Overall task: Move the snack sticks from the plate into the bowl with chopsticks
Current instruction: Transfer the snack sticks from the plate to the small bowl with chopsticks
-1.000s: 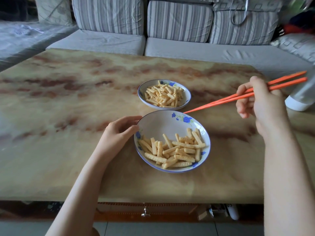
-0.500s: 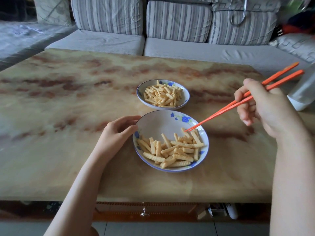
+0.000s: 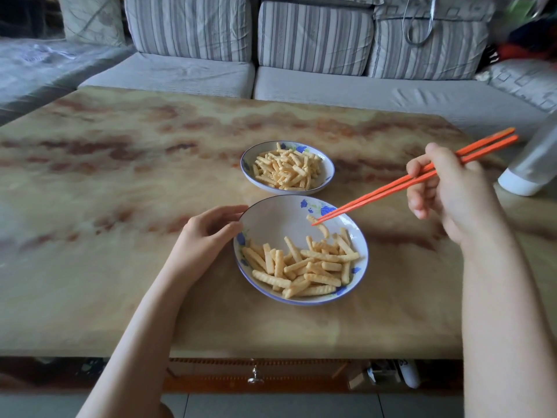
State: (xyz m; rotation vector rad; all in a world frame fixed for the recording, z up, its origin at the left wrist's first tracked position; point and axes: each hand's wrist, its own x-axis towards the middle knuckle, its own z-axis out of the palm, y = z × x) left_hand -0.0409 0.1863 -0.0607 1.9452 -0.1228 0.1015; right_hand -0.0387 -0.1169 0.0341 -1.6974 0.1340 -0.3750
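Snack sticks (image 3: 304, 263) are mostly still lying heaped in the near half of the plate (image 3: 271, 212), which is sitting close to the front edge of the table (image 3: 120, 176), about midway along it.

At the plate's left rim the left hand (image 3: 208, 233) is steadying the dish just as it was a second ago, with its curled fingers and thumb touching the rim.

Just behind the plate, further from the front edge, the bowl (image 3: 327, 171) is already holding a good pile of sticks.

The change is with the chopsticks (image 3: 391, 188). A second ago their tips were hovering over the gap between the two dishes. Now they are dipping into the plate's far right part and closing on one stick (image 3: 324, 229) lying apart from the heap. Whether that stick is truly caught or only touched is hard to tell.

The right hand (image 3: 446, 194) is pinching the chopsticks between thumb and curled fingers, out towards the table's right edge near a white bottle (image 3: 530, 173).

By my judgement another pick-up is starting, and plenty of sticks are still waiting to be carried.
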